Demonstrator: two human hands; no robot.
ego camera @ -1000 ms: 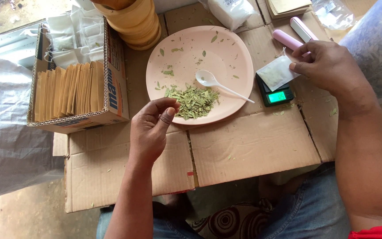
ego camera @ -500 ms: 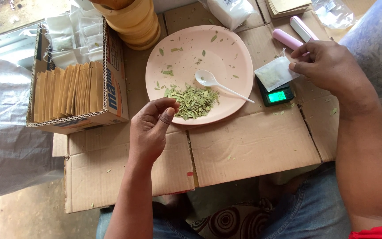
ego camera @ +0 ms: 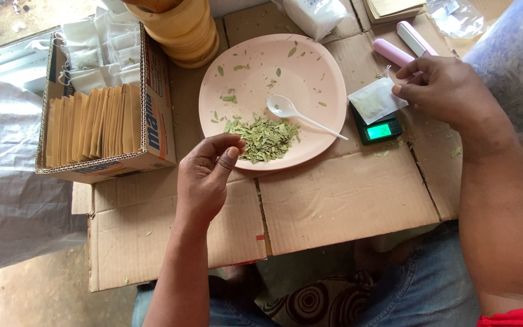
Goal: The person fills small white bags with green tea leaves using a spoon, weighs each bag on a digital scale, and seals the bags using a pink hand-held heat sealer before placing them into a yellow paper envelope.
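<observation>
While the left hand (ego camera: 204, 181) hangs just by the near rim of the pink plate (ego camera: 310, 66), its fingers are pressed together at the tips, like a pinch. Whether any leaf bits are in that pinch, I cannot tell. It has hardly moved since a second ago. The heap of dried green leaves (ego camera: 264, 138) lies on the near side of the plate, right beside those fingertips, with a white spoon (ego camera: 295, 113) resting next to it. The right hand (ego camera: 449, 91) pinches the edge of a small white pouch (ego camera: 375, 100) that sits on a little black scale (ego camera: 381, 128) with a green screen. The pouch stays on the scale as before. A box of brown packets (ego camera: 92, 127) stands to the left.
</observation>
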